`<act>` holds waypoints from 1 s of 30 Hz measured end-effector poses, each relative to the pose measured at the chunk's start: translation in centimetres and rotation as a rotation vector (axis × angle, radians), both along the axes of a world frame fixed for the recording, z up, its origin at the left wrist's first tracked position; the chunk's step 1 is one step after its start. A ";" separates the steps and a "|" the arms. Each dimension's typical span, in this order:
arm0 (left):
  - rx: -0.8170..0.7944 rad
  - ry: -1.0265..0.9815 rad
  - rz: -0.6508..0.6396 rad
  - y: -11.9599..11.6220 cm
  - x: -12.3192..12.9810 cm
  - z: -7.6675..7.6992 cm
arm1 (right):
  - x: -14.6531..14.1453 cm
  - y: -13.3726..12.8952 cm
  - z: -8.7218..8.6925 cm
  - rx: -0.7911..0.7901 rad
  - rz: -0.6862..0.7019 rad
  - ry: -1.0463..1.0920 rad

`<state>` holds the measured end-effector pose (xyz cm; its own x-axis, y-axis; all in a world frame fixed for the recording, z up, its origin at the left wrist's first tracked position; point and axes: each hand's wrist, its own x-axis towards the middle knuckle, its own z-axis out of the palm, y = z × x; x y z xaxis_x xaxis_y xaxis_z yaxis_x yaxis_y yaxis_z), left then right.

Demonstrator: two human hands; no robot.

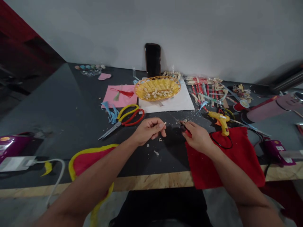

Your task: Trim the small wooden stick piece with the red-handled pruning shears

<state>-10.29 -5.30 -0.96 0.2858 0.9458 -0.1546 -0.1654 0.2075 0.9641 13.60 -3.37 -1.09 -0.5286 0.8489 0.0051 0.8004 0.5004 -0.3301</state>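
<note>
My left hand (152, 129) is closed, pinching a small whitish piece (165, 123) between thumb and fingertips. Opposite it, my right hand (197, 137) is wrapped round a small dark-headed tool with a red handle (181, 123); its exact kind is hard to make out. A thin shiny line shows near the tool's tip. Pale crumbs (156, 153) lie on the dark tabletop (132, 157) below and between the hands. Just beyond my left hand are scissors (121, 123) with one yellow and one red handle. Behind both hands stands a yellow woven basket (157, 88) with small pale pieces inside.
A yellow glue gun (220, 121) lies right of my right hand, near a red cloth (246, 157). Chopstick packets (208, 91) are at back right, beside a pink bottle (272, 108). A phone (152, 60) leans on the wall. Blue tassels (110, 112) lie left.
</note>
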 end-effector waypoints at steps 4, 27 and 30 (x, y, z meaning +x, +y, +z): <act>-0.039 -0.095 0.083 0.3 -0.2 -0.1 | 0.3 0.5 -0.3 -0.022 -0.020 -0.016; -0.167 -0.211 0.018 1.0 -1.1 -0.3 | 5.6 7.2 4.4 0.202 -0.265 -0.265; -0.178 -0.221 0.033 1.1 -1.3 -0.2 | 5.2 9.0 4.9 0.098 -0.316 -0.384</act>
<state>-11.62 -4.23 -1.17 0.3002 0.9187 -0.2567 -0.3769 0.3614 0.8528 18.75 5.63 3.84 -0.2255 0.9729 -0.0513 0.9721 0.2282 0.0538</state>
